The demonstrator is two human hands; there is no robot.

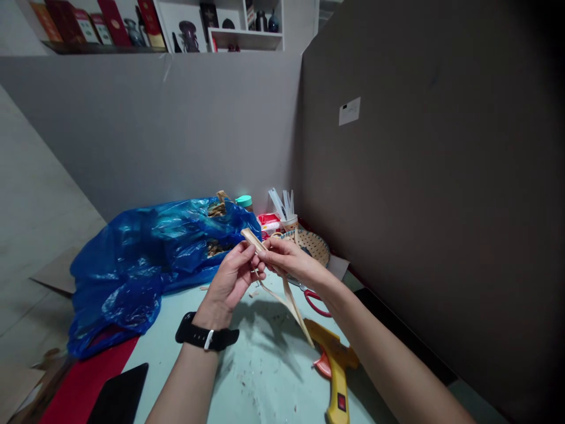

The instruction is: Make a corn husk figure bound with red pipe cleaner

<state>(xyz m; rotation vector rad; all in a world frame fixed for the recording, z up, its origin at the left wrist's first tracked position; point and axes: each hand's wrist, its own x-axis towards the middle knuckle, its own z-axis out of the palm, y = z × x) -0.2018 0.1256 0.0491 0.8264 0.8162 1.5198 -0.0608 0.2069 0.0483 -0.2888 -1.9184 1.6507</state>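
Note:
Above the pale table, both hands meet on a dried, straw-coloured plant strip, perhaps corn husk. My left hand, with a black watch on its wrist, pinches the strip near its upper end. Close beside it, my right hand grips the same strip with thumb and fingers. Long loose tails of the strip hang below the hands toward the table. Under the right forearm lies a yellow glue gun with an orange trigger. Red-handled scissors lie partly hidden behind the right wrist.
A large blue plastic bag with dried husks fills the table's back left. Behind the hands stand a woven basket, a cup of glue sticks and a green-lidded jar. A black tablet-like object lies front left. Grey partitions enclose the table.

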